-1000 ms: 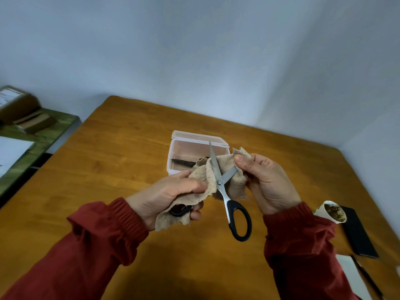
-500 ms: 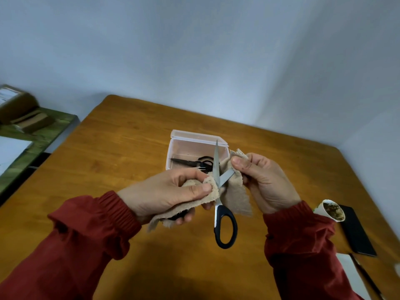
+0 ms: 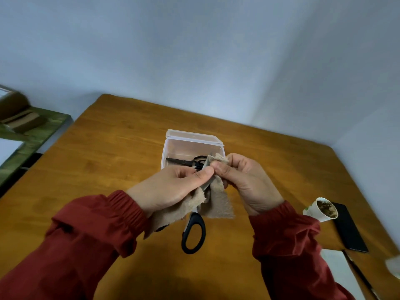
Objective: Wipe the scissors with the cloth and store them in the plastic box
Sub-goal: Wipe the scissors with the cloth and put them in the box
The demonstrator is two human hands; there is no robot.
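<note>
Beige cloth (image 3: 218,202) now covers almost all the blades of the scissors (image 3: 195,219), and this is the change we notice. One second ago the two blades stood open like a V above the fabric. Now only a thin strip of metal shows between our thumbs, and we cannot tell if the blades are fully closed.

Our hands have come together on the near side of the plastic box (image 3: 186,148), just in front of its wall and above the surface (image 3: 108,159). The left hand (image 3: 171,187) has its fingers curled and grips the cloth, with the thumb pressing it on the blade. The right hand (image 3: 246,180) pinches the other fold of the cloth against the same blade from the opposite side. One black handle ring hangs free below the hands, on our side of the box. The other handle is hidden under the cloth.

We judge that the wiping has gone from the open inner edges to the outside of the blades, so this step is probably close to its end. The storing is not yet done. The box stands open, with another dark pair (image 3: 184,162) already lying inside. To the right of the box, well apart, stand a paper cup (image 3: 322,211) and a black phone (image 3: 350,230).
</note>
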